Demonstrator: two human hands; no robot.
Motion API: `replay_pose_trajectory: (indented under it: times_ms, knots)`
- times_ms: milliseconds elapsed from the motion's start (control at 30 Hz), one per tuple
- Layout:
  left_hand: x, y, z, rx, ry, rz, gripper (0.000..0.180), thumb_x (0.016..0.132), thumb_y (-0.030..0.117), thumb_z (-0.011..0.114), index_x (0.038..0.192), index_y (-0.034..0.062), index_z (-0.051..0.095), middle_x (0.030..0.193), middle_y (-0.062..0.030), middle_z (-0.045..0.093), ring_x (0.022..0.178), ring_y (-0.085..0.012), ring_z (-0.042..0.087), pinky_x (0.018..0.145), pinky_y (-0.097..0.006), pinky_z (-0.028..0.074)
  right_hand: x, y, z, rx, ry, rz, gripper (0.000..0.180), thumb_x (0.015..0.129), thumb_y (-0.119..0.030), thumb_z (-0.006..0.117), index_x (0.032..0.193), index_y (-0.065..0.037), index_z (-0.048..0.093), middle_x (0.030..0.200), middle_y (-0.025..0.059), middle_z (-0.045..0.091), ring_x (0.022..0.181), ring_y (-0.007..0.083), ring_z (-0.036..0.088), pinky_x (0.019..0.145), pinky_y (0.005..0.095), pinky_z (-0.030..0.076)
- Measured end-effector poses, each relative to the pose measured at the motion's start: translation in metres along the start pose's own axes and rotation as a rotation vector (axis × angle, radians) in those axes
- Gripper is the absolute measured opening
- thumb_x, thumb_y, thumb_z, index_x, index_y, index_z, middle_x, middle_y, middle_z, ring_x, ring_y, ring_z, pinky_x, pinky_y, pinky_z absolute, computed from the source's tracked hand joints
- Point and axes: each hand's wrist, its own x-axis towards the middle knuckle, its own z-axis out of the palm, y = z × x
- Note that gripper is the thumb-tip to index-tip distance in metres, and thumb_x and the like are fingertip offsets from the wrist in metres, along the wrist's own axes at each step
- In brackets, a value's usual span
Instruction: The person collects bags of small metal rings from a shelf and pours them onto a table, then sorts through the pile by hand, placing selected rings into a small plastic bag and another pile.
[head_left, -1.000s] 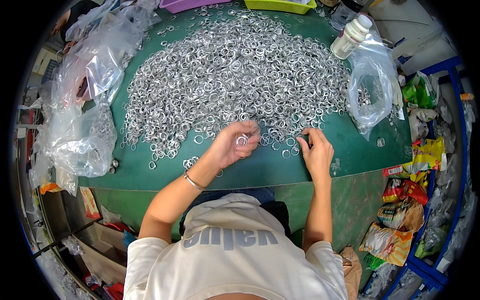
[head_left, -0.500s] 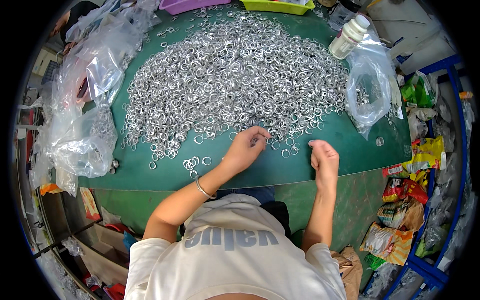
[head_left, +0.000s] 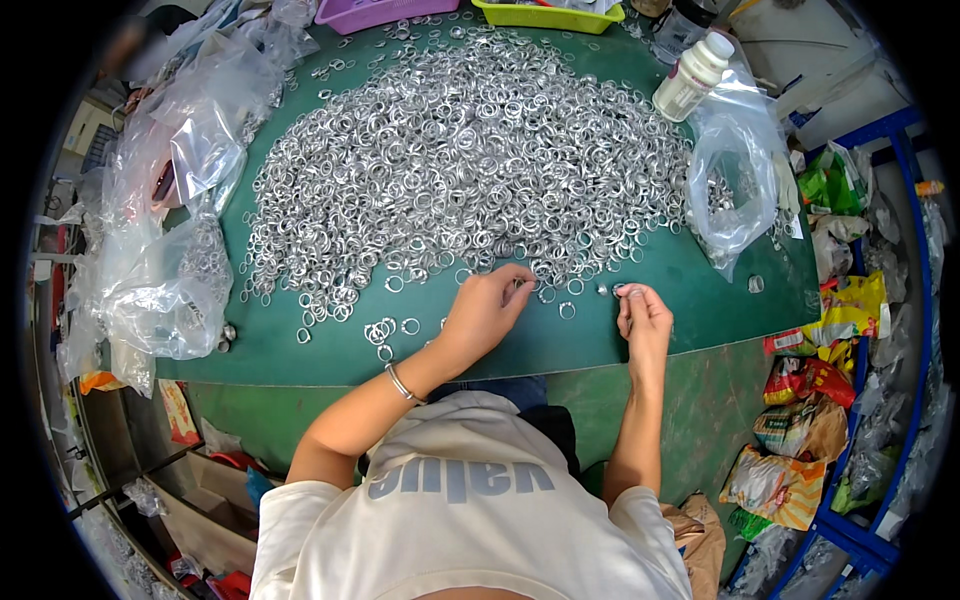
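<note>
A wide heap of silvery metal rings covers much of the green tabletop. My left hand, a bracelet on its wrist, is at the heap's near edge. Its thumb and forefinger are pinched; whatever lies between them is mostly hidden. Farther right, clear of the heap, my right hand pinches a small ring between thumb and fingertips. A loose ring lies flat between the two hands. Left of my left forearm sits a small group of rings.
Clear plastic bags crowd the left side. An opened plastic bag with rings in it lies at the right, below a white bottle. Purple and yellow-green trays stand at the far edge. Blue shelving holds colourful packets.
My left hand has turned slightly, its fingertips a little lower. A ring now shows at my right fingertips and another stands just beside them. Fewer loose rings lie between the hands.
</note>
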Motion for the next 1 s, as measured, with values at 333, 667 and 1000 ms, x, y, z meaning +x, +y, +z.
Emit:
replay_pose_trajectory:
  times_ms: [333,667,1000]
  knots:
    - [0.02,0.002,0.015,0.348,0.138,0.137,0.015,0.081,0.014,0.063,0.094,0.0086,0.061,0.079,-0.0114,0.063,0.061,-0.0317,0.059,0.055,-0.041,0.045,0.01,-0.002,0.004,0.804,-0.273,0.167,0.014,0.088,-0.013,0.052,0.085,0.0,0.057,0.067,0.0035,0.049,0.049,0.0136,0.041,0.041,0.0235,0.028]
    - [0.003,-0.002,-0.012,0.339,0.235,0.059,0.016,0.082,0.013,0.061,0.097,0.0078,0.061,0.073,-0.0108,0.062,0.06,-0.0302,0.059,0.054,-0.041,0.045,0.013,-0.004,0.073,-1.003,-0.03,-0.716,0.021,0.074,-0.014,0.07,0.095,-0.011,0.067,0.065,0.0076,0.061,0.057,0.0271,0.059,0.049,0.0357,0.045]
    - [0.002,-0.008,0.001,0.465,0.068,0.088,0.012,0.084,0.016,0.059,0.094,0.0101,0.061,0.084,-0.0096,0.064,0.067,-0.0336,0.061,0.057,-0.044,0.047,0.013,-0.018,0.054,0.337,-0.197,-0.078,0.01,0.081,-0.002,0.054,0.09,0.0,0.058,0.066,0.0032,0.054,0.058,0.0114,0.051,0.049,0.0243,0.039]
